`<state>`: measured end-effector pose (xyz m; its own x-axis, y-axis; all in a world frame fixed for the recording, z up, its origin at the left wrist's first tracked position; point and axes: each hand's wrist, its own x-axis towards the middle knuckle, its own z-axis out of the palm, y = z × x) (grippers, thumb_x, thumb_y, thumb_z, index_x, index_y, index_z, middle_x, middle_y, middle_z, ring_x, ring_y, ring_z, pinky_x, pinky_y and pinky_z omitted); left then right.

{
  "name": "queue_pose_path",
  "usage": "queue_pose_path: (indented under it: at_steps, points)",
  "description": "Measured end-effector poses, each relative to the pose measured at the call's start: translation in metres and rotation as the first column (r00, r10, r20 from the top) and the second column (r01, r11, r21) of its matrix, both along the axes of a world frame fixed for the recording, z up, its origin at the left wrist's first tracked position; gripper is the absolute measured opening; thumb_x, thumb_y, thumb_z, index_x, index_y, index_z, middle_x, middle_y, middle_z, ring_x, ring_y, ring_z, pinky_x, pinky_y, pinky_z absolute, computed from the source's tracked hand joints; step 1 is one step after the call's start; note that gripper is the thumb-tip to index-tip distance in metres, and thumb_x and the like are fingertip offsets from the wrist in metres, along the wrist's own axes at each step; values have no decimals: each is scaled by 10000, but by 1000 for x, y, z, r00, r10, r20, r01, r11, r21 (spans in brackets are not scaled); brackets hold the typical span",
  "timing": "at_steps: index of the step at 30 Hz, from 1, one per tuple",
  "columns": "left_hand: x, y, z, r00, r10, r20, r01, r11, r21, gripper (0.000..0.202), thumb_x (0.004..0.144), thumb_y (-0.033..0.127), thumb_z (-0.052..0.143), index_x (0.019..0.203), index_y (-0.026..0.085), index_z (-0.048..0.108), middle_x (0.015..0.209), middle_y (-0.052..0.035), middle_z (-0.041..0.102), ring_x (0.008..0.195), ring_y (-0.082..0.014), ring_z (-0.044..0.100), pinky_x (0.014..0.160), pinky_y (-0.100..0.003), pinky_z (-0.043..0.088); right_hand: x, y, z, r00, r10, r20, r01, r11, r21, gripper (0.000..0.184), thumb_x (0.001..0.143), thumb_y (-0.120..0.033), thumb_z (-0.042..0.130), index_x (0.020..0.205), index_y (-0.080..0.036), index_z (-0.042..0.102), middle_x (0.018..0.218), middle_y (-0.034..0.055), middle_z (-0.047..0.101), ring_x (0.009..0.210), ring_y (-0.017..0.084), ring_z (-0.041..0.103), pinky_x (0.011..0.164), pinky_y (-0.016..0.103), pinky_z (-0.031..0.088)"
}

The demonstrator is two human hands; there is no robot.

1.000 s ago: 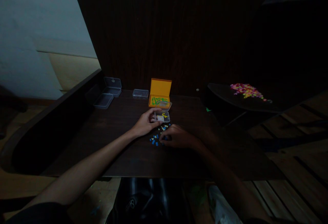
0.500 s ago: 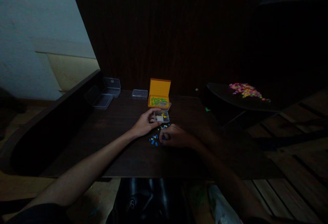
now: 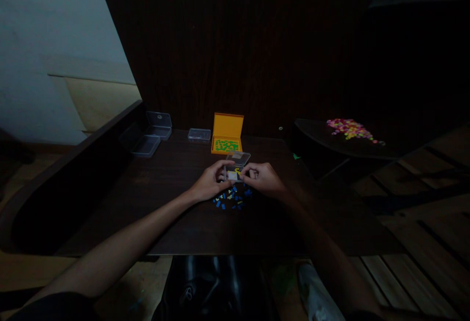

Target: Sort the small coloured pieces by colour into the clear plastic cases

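My left hand (image 3: 211, 180) grips the left side of a small clear plastic box (image 3: 238, 181), its lid (image 3: 241, 157) tilted up at the back. Inside lie yellow pieces (image 3: 237, 171) and a whitish label or card (image 3: 232, 175). At the box's right edge, my right hand (image 3: 265, 178) has thumb and fingers pinched together over the opening; whatever they hold is too small to make out. Just below the box, small blue pieces (image 3: 223, 206) and a few pale yellow ones (image 3: 230, 195) are scattered on the dark table (image 3: 183, 225).
Behind stands an open orange box (image 3: 228, 124) with green pieces (image 3: 226, 145) in it. Further left are a closed clear box (image 3: 199, 135) and an open clear box (image 3: 146, 146). A pile of pink and yellow bits (image 3: 350, 129) rests on a shelf (image 3: 316, 135) at right.
My right hand has risen from the scattered blue pieces to the clear box, uncovering more of them. The clear box in my left hand has shifted slightly right and down.
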<state>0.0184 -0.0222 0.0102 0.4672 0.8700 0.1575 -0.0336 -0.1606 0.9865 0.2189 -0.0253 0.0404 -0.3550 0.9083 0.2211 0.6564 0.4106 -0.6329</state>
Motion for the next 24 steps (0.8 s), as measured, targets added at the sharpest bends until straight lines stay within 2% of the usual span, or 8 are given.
queue_pose_path:
  at_steps: [7, 16, 24]
  points:
    - [3, -6, 0, 999, -25, -40, 26, 999, 45, 494, 728, 191, 680, 1195, 158, 523, 1137, -103, 611, 892, -167, 634, 805, -339, 521, -1, 1, -1, 994, 30, 103, -27, 999, -24, 105, 710, -198, 625, 742, -131, 699, 460, -74, 422, 446, 59, 342, 477, 193, 242]
    - [3, -7, -1, 998, -27, -57, 31, 997, 65, 500, 731, 194, 679, 1203, 159, 521, 1109, -97, 621, 930, -184, 631, 807, -328, 521, -2, 2, -1, 993, 20, 120, -15, 999, -48, 120, 711, -202, 630, 756, -123, 709, 471, -70, 438, 445, 59, 343, 484, 199, 245]
    - [3, -5, -3, 998, -32, -55, 35, 998, 60, 512, 719, 207, 692, 1200, 163, 523, 1070, -88, 632, 893, -184, 635, 767, -325, 527, -1, 3, -4, 993, 35, 116, -31, 999, -31, 122, 711, -204, 634, 754, -130, 721, 474, -60, 465, 451, 61, 365, 490, 194, 256]
